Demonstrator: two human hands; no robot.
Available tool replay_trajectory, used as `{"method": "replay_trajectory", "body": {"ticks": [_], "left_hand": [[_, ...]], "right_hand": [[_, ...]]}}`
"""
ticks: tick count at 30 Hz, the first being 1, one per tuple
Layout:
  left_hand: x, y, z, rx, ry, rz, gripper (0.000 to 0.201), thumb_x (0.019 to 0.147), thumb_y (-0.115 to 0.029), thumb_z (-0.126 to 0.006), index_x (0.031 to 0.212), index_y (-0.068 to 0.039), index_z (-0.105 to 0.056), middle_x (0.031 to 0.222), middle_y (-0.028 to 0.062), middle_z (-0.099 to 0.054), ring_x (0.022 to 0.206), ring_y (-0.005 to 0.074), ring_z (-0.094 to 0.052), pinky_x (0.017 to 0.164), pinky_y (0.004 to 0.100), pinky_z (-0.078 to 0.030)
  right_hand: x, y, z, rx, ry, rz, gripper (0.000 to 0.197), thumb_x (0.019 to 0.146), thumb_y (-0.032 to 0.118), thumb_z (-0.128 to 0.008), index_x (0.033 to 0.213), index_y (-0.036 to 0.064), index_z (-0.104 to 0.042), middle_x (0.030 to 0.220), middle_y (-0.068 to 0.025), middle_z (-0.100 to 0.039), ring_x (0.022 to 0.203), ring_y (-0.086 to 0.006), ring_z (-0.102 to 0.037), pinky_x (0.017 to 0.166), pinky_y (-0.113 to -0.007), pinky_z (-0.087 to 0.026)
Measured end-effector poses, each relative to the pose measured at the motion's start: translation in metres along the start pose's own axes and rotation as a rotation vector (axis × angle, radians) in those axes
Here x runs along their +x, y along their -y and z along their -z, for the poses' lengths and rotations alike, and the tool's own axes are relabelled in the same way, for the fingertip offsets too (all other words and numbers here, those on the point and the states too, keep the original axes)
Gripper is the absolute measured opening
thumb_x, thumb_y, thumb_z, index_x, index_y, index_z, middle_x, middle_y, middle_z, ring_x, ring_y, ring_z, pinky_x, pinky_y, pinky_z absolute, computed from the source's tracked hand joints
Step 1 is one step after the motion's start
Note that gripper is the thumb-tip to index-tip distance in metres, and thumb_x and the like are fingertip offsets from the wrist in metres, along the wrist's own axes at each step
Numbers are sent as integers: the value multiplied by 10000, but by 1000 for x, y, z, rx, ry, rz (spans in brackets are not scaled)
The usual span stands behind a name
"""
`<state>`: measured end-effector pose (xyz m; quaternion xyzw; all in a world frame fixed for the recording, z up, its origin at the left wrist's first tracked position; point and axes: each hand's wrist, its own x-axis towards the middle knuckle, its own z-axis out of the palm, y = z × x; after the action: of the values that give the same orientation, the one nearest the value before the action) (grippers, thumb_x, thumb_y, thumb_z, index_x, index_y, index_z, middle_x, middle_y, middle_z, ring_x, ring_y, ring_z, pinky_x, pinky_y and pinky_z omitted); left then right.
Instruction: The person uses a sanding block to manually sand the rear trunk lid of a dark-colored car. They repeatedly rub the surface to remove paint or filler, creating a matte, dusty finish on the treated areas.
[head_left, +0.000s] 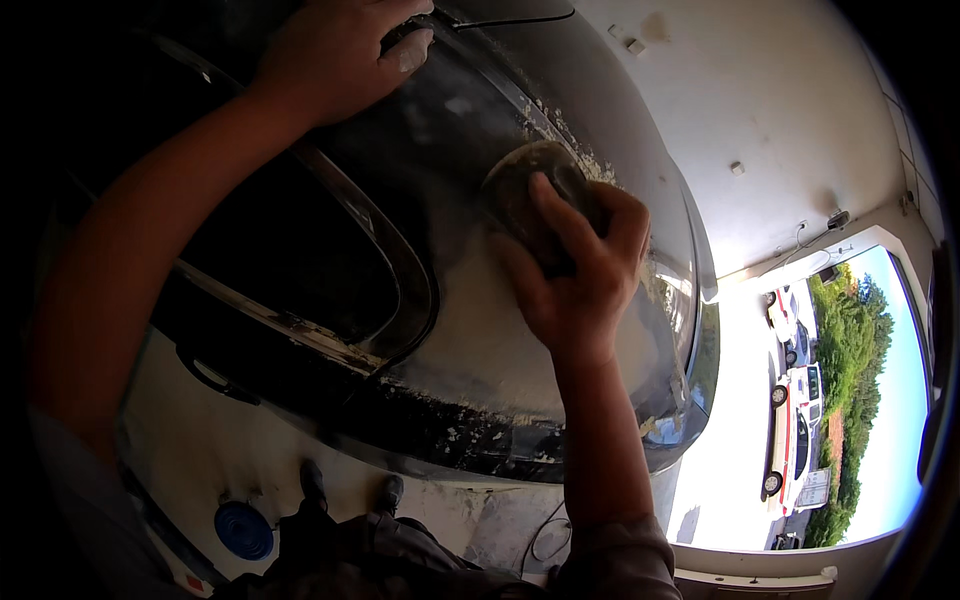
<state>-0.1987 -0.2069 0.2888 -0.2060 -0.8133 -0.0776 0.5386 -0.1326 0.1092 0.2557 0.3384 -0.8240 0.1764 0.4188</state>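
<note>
In my right hand [580, 270] is a dark, rounded sanding block [540, 195], pressed flat against the car's rear side panel [485, 325]. The fingers and thumb wrap its edges. That panel has a smooth, pale, dusty patch beside the dark side window [310, 250]. Pale crumbs of dust [560, 125] lie along the groove above the block. Farther up, my left hand [350, 50] is curled at the car's upper edge, with something dark under its fingers that I cannot make out. Pale dust coats its thumb.
A dark trim strip [450, 435] flecked with dust runs along the car's lower side. On the floor are my shoes [391, 492], a round blue lid-like thing [243, 530] and a thin cable [540, 535]. Through the doorway at right stands a white pickup [800, 420].
</note>
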Motion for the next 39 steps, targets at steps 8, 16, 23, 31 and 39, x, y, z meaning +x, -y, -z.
{"method": "replay_trajectory", "body": {"ticks": [8, 16, 23, 31, 39], "left_hand": [[-3, -3, 3, 78, 53, 81, 376, 1008, -284, -703, 1216, 28, -739, 1263, 239, -746, 1268, 441, -670, 1157, 538, -498], [-3, 25, -6, 66, 159, -4, 371, 1096, -258, -683, 1401, -51, -727, 1456, 161, -725, 1424, 371, -623, 1220, 476, -457], [3, 11, 0, 154, 240, 27, 486, 1113, -402, -642, 1426, -35, -697, 1490, 148, -680, 1437, 375, -592, 1240, 516, -431], [-9, -173, -36, 91, 323, -157, 860, 1056, -569, -661, 1589, 86, -502, 1646, 269, -519, 1568, 447, -455, 1346, 585, -286], [-16, -354, -100, 48, 558, -362, 1035, 1107, -760, -342, 1708, 84, -368, 1786, 293, -348, 1700, 447, -243, 1406, 586, -63]], "right_hand": [[-49, -7, 21, 34, 46, -33, 597, 672, 233, -1015, 1243, 169, -853, 1279, -176, -602, 1122, -351, -653, 954, -456, -575], [-34, -46, 36, 60, 3, -39, 614, 662, 294, -973, 1265, 280, -853, 1249, -133, -634, 1104, -358, -637, 976, -494, -528], [-187, -26, 74, 33, 124, -85, 488, 718, 286, -964, 1185, 329, -831, 1329, -113, -598, 1214, -379, -643, 1017, -541, -525], [-344, 6, 150, 152, -72, -638, 716, 622, 172, -1029, 1296, 167, -789, 1343, -223, -581, 1141, -403, -632, 950, -497, -545], [-402, -14, 214, 74, -163, -844, 650, 683, 104, -967, 1303, 74, -776, 1424, -209, -566, 1244, -397, -598, 1098, -506, -475]]}}
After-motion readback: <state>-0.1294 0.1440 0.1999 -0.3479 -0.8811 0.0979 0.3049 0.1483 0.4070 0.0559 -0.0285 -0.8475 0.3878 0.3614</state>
